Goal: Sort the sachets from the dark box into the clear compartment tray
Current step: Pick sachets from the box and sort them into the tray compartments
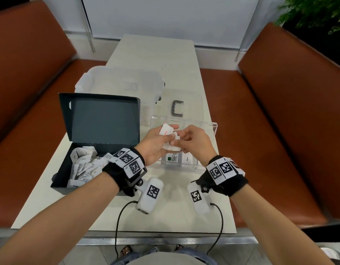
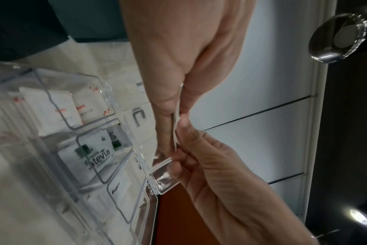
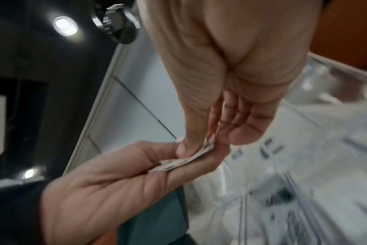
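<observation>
Fingers of left hand clamp sachets; right hand pinches one, above tray.

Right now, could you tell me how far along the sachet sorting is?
Partly done. The clear compartment tray already holds red-print, Stevia and Pepper sachets in separate sections. The left hand holds a small stack of white sachets, and the right hand pinches one. Many sachets remain in the dark box.

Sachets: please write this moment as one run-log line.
left hand: holds sachets | right hand: pinches one | above clear tray | dark box: sachets remain
</observation>
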A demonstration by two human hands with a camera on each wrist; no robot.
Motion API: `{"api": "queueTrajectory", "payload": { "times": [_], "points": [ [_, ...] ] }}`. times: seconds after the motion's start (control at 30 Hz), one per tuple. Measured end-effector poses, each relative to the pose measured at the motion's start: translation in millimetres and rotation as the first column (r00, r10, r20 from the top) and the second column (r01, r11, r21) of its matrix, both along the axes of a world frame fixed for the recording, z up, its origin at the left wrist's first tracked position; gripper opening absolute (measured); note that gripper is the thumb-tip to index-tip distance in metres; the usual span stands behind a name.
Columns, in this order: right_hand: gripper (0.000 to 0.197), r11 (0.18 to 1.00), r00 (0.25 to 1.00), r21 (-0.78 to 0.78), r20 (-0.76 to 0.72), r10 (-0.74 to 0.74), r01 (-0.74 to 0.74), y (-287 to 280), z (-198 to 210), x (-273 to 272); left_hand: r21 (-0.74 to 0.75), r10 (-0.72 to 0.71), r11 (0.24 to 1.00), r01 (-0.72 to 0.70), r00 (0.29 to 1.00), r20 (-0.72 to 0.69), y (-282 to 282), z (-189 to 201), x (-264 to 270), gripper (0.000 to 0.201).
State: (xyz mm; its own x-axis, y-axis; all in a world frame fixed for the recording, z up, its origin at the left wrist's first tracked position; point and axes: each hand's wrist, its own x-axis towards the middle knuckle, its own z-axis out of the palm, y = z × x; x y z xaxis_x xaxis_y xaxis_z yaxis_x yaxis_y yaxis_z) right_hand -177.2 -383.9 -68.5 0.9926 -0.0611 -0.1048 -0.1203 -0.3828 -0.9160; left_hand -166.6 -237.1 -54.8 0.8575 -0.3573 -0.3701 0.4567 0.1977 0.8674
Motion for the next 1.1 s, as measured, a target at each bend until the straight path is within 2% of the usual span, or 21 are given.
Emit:
{"api": "queueTrajectory", "payload": {
  "times": [0.1,0.17,0.27,0.37,0.43,0.5,0.57,0.63,0.7,0.77,0.97,1.1],
  "points": [
    [0.030,0.972,0.996,-0.225,0.047,0.082,-0.069,-1.5,13.0,12.0,0.008,0.014,1.000,-0.014,1.000,-0.007,7.7,2.9,3.5,0.033],
    [0.027,0.968,0.993,-0.245,0.091,0.081,-0.057,1.5,24.4,22.7,-0.004,-0.001,1.000,0.001,1.000,-0.003,12.4,6.2,6.8,0.033],
    [0.018,0.966,0.983,-0.201,0.059,0.175,-0.160,12.3,35.6,34.7,0.012,-0.057,0.998,0.056,0.997,0.058,17.5,12.7,9.7,0.034],
    [0.010,0.957,0.972,-0.192,0.050,0.230,-0.217,23.1,37.8,42.1,0.043,-0.044,0.998,0.040,0.995,0.088,23.6,15.8,12.6,0.039],
    [0.007,0.975,0.978,-0.138,0.093,0.186,-0.172,25.3,38.1,47.3,0.029,-0.005,1.000,0.003,0.998,0.066,29.5,13.6,13.7,0.040],
    [0.003,0.998,0.989,-0.025,0.138,0.059,-0.056,23.0,37.4,52.2,0.030,0.043,0.999,-0.044,0.999,0.029,38.9,9.2,13.5,0.040],
    [0.008,0.999,0.992,0.031,0.119,-0.043,0.040,19.5,32.4,56.0,0.032,0.098,0.995,-0.098,0.995,0.007,50.6,4.4,12.4,0.040],
    [0.016,0.998,1.000,-0.054,0.022,-0.022,0.023,19.4,22.0,56.4,0.043,0.144,0.989,-0.144,0.990,0.011,62.3,0.6,11.6,0.039],
    [0.016,0.963,0.991,-0.242,-0.087,0.099,-0.118,26.0,9.2,51.3,0.062,0.170,0.983,-0.171,0.985,0.027,71.1,-1.7,10.8,0.037],
    [0.016,0.904,0.968,-0.354,-0.150,0.199,-0.241,36.7,-2.8,44.4,0.075,0.180,0.980,-0.182,0.983,0.038,77.0,-2.2,9.1,0.035],
    [0.014,0.812,0.961,-0.514,-0.152,0.230,-0.276,59.6,-24.3,38.5,0.098,0.182,0.978,-0.187,0.982,0.052,87.8,-2.8,4.3,0.035],
    [0.016,0.807,0.969,-0.538,-0.109,0.221,-0.245,62.8,-27.0,39.8,0.094,0.194,0.976,-0.197,0.980,0.046,90.4,-3.4,2.1,0.035]
  ]
}}
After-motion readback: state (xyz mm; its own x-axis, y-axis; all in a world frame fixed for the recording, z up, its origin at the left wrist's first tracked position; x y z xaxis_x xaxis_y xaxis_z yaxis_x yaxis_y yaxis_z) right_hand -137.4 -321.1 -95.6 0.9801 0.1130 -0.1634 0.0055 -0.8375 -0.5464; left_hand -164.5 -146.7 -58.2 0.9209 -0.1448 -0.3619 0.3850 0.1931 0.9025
